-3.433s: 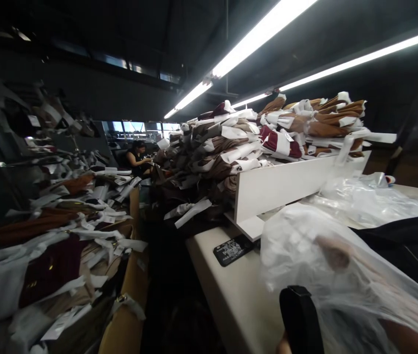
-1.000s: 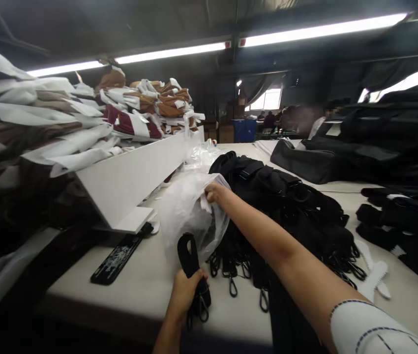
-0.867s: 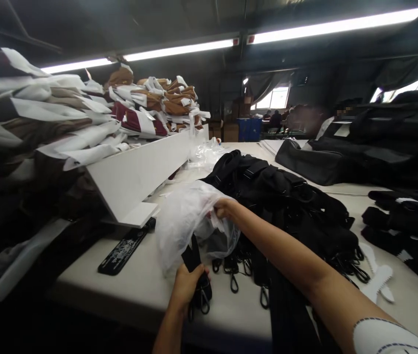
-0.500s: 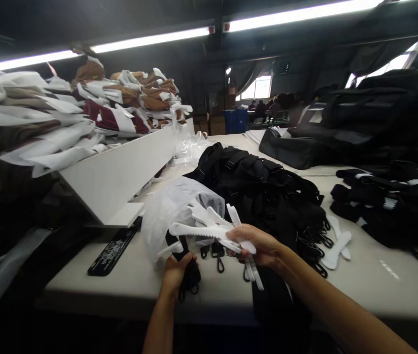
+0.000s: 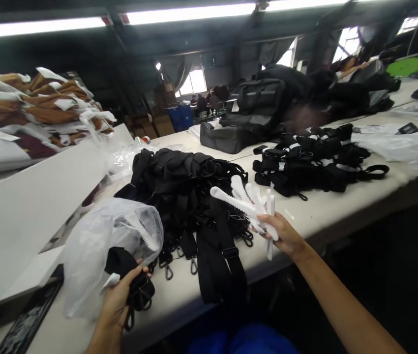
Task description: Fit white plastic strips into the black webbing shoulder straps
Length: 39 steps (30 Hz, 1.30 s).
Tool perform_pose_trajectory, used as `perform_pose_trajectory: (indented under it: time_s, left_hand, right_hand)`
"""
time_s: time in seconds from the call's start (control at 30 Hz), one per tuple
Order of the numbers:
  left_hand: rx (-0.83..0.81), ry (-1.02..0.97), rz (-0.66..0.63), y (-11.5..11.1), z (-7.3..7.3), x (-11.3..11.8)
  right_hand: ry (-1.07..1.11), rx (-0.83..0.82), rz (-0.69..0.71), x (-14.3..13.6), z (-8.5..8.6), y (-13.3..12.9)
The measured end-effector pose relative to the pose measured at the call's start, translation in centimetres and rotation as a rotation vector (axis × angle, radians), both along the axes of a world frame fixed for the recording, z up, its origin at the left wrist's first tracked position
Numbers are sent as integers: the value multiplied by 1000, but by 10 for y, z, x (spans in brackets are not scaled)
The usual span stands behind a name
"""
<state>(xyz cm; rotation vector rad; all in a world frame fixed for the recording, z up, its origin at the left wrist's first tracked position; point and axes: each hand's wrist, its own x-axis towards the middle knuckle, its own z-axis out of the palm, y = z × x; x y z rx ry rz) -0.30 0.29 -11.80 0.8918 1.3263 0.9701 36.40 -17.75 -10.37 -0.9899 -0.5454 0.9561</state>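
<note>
My left hand (image 5: pixel 115 300) is closed around a folded black webbing strap (image 5: pixel 140 290) with black metal snap hooks. A white tab pokes out above the thumb. Beside this hand lies a translucent plastic bag (image 5: pixel 87 246), its mouth facing right, with a white toothed strip (image 5: pixel 144 233) inside. In my right hand (image 5: pixel 284 236) is a fanned bunch of white toothed plastic strips (image 5: pixel 244 204), raised over the table to the right of the strap pile. Between my hands spreads a large heap of loose black straps (image 5: pixel 179 184), hooks and strap ends hanging towards the front edge.
Folded black straps with white bands (image 5: pixel 305 167) lie to the right. Black bags (image 5: pixel 253 113) stand behind them. On the left are a white board partition (image 5: pixel 39 211), stacked brown and white fabric (image 5: pixel 43 101) and a dark printed strip (image 5: pixel 28 317). Clear plastic (image 5: pixel 404 147) lies far right.
The view has turned right. My right hand has moved right, away from the bag and my left hand, carrying the white strips. The loose strips beside the strap pile no longer show.
</note>
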Motion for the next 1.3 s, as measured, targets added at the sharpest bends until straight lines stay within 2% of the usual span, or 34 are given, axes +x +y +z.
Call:
perform_pose_trajectory:
  time_s: [0.07, 0.13, 0.23, 0.3, 0.4, 0.6, 0.67, 0.77, 0.87, 0.93, 1.0, 1.03, 1.07, 1.13, 1.2, 1.23, 1.3]
  left_hand:
    - [48, 77, -61, -10, 12, 6]
    - [129, 207, -119, -21, 26, 13]
    - [262, 388, -219, -28, 47, 30]
    - [384, 497, -320, -26, 61, 50]
    - [709, 710, -390, -16, 79, 96]
    - [1342, 1160, -328, 16, 114, 220]
    - [1390, 1318, -341, 33, 117, 259]
    - [1351, 1379, -411, 56, 107, 302]
    - [1384, 1340, -483, 63, 90, 318]
    - [1442, 1306, -527, 56, 82, 317]
    - [1427, 1138, -651, 42, 78, 314]
    - [1339, 968, -755, 33, 76, 314]
    - [1183, 764, -868, 24, 75, 315]
    - [757, 330, -1047, 8, 74, 323]
    - [401, -53, -1164, -3, 72, 337]
    - [285, -204, -1202, -6, 71, 344]
    - [176, -385, -1225, -8, 66, 359]
  right_hand:
    - [-51, -12, -197, 16, -14, 4]
    - [-88, -29, -303, 30, -25, 11]
    - [-73, -30, -309, 47, -32, 22]
    - [-50, -2, -289, 55, -32, 31]
    - [-22, 50, -267, 64, -31, 44]
    - [128, 148, -213, 70, -44, 53]
    - [130, 159, -224, 70, -48, 50]
    - [177, 193, -269, 70, -51, 45]
    - [242, 231, -360, 73, -49, 42]
    - [276, 215, -406, 76, -47, 41]
    - [287, 182, -423, 76, -44, 40]
    - [285, 172, -423, 75, -43, 39]
    - [274, 170, -417, 74, -43, 38]
    - [223, 171, -389, 71, -44, 36]
    - [125, 149, -312, 67, -47, 35]
    - [61, 123, -239, 65, -49, 34]
    - [-53, 62, -85, 65, -50, 35]
